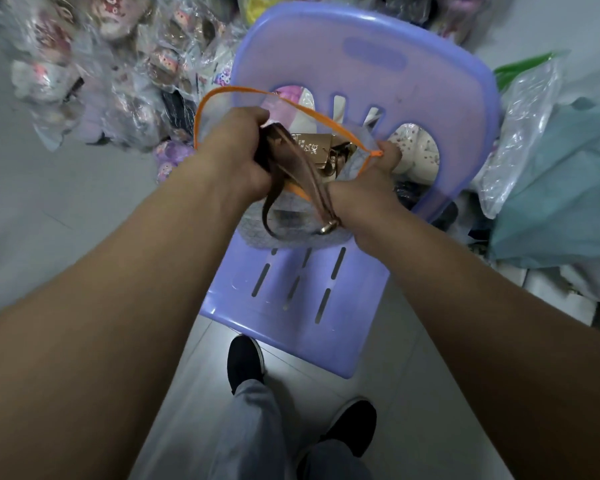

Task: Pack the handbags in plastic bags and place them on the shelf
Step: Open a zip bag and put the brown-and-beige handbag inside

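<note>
Head view, looking down: I see two bare hands over a purple plastic chair (326, 306). The left hand (236, 150) has its fingers curled round the top of a brown handbag (269, 150). The handbag sits partly inside a clear, orange-rimmed plastic bag (229, 105) at the back of the seat. The right hand (364, 192) pinches that rim at its right end. The strap (303, 174) loops out toward me. Wrapped soft toys (118, 64) are heaped behind on the left.

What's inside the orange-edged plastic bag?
A brown handbag with a tan tag; its strap hangs out. The left hand covers most of the handbag's body. The right hand pinches the plastic bag.
</note>
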A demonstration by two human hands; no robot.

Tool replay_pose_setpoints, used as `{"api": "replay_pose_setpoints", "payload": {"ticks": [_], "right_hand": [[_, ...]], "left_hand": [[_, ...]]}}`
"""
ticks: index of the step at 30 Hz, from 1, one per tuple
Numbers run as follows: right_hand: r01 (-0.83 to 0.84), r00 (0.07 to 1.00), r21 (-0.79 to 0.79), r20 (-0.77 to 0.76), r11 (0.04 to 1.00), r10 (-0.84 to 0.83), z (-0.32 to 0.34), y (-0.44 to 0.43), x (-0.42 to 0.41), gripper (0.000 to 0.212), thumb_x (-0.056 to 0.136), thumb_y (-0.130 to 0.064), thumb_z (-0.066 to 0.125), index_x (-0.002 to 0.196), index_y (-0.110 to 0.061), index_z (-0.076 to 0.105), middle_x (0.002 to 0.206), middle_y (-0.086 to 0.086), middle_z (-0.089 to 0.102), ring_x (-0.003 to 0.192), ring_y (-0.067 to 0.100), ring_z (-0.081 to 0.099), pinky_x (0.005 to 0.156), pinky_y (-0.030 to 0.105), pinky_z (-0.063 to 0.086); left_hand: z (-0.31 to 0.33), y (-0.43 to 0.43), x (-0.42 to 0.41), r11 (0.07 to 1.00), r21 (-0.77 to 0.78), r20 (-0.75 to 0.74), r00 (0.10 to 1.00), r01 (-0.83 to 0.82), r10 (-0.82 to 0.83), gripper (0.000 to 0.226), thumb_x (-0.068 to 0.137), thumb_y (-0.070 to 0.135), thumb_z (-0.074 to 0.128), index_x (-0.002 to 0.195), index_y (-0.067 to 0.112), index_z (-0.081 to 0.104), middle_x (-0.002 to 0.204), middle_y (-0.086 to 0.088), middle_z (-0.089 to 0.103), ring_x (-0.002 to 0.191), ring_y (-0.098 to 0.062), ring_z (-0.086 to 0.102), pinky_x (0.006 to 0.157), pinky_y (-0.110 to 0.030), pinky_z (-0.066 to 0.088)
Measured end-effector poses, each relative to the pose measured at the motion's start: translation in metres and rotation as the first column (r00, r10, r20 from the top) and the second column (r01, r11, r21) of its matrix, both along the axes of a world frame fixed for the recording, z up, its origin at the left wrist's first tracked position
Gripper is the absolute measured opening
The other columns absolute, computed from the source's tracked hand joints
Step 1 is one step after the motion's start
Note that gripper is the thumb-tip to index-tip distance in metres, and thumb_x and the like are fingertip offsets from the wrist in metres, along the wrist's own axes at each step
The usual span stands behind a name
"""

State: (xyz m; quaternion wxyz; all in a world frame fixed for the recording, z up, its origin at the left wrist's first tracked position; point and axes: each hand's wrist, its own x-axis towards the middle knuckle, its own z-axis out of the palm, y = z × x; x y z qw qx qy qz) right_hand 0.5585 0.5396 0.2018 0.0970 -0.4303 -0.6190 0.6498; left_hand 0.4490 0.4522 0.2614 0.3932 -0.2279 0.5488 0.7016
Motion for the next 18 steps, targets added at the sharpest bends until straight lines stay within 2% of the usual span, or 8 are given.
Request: {"api": "replay_pose_setpoints", "payload": {"ticks": [1,3,7,11,13,14,16,18], "right_hand": [[0.005,1.0,-0.038,0.015,0.999,-0.005,0.002,0.002,0.0,0.089,0.08,-0.009,0.078,0.139,-0.031,0.015,0.118,-0.01,0.051,0.096,0.006,0.058,0.082,0.03,0.059],[0.046,0.999,-0.175,0.034,0.983,-0.04,0.009,0.005,-0.002,0.073,0.085,-0.001,0.069,0.129,-0.033,0.021,0.13,0.002,0.051,0.103,0.023,0.064,0.067,0.04,0.064],[0.1,0.991,-0.398,-0.041,0.912,-0.126,0.016,0.01,-0.002,0.059,0.087,0.011,0.054,0.13,-0.024,0.035,0.14,0.005,0.045,0.11,0.037,0.065,0.056,0.043,0.061],[0.078,0.983,-0.424,-0.116,0.902,-0.14,0.014,0.014,0.001,0.067,0.085,0.017,0.05,0.137,-0.023,0.039,0.14,0.009,0.048,0.111,0.035,0.065,0.061,0.042,0.062],[0.109,0.97,-0.429,-0.152,0.897,-0.19,0.014,0.016,0.001,0.074,0.082,0.021,0.052,0.14,-0.023,0.038,0.14,0.012,0.045,0.111,0.032,0.061,0.061,0.036,0.061],[0.131,0.959,-0.441,-0.172,0.888,-0.227,0.014,0.016,0.001,0.076,0.081,0.021,0.053,0.142,-0.022,0.038,0.142,0.013,0.045,0.109,0.03,0.061,0.061,0.034,0.061],[0.2,0.93,-0.473,-0.183,0.858,-0.318,0.016,0.017,-0.003,0.078,0.08,0.019,0.056,0.145,-0.021,0.038,0.141,0.013,0.047,0.106,0.029,0.061,0.061,0.03,0.061],[0.276,0.911,-0.453,-0.158,0.848,-0.381,0.018,0.017,-0.007,0.069,0.08,0.015,0.057,0.139,-0.018,0.043,0.134,0.012,0.05,0.105,0.029,0.062,0.058,0.028,0.06]], "left_hand": [[0.002,0.007,-0.002,0.995,0.03,-0.006,0.996,-0.093,0.094,0.014,0.099,0.012,0.05,0.096,0.004,0.061,0.084,-0.012,0.067,0.065,-0.023,0.062,0.057,-0.031,0.059],[0.006,0.016,-0.001,0.956,0.091,-0.011,0.959,-0.28,0.282,0.031,0.096,0.006,0.048,0.124,0.0,0.059,0.119,-0.018,0.068,0.086,-0.028,0.066,0.073,-0.044,0.06],[0.011,0.025,0.002,0.846,0.319,0.111,0.903,-0.427,0.414,0.027,0.093,0.012,0.047,0.113,0.003,0.062,0.109,-0.016,0.062,0.087,-0.031,0.061,0.088,-0.046,0.053],[0.023,0.023,0.0,0.938,0.294,0.081,0.983,-0.183,0.166,0.021,0.089,0.0,0.047,0.11,-0.004,0.048,0.106,-0.021,0.054,0.066,-0.037,0.065,0.061,-0.053,0.056],[0.019,0.022,-0.009,0.99,0.032,-0.053,0.989,0.138,-0.136,0.019,0.089,-0.004,0.041,0.106,-0.003,0.049,0.1,-0.02,0.057,0.061,-0.034,0.068,0.058,-0.043,0.058],[0.015,0.021,-0.013,0.925,-0.166,-0.114,0.925,0.341,-0.361,0.019,0.092,-0.003,0.04,0.106,0.0,0.053,0.097,-0.02,0.062,0.066,-0.031,0.071,0.061,-0.04,0.06],[0.008,0.022,-0.02,0.605,-0.555,-0.146,0.65,0.571,-0.746,0.024,0.098,0.01,0.043,0.115,0.005,0.06,0.109,-0.016,0.07,0.094,-0.029,0.073,0.083,-0.043,0.061],[0.002,0.022,-0.027,0.284,-0.834,-0.081,0.404,0.472,-0.911,0.042,0.101,0.038,0.048,0.13,0.008,0.057,0.128,-0.015,0.063,0.117,-0.034,0.062,0.102,-0.047,0.051]]}}
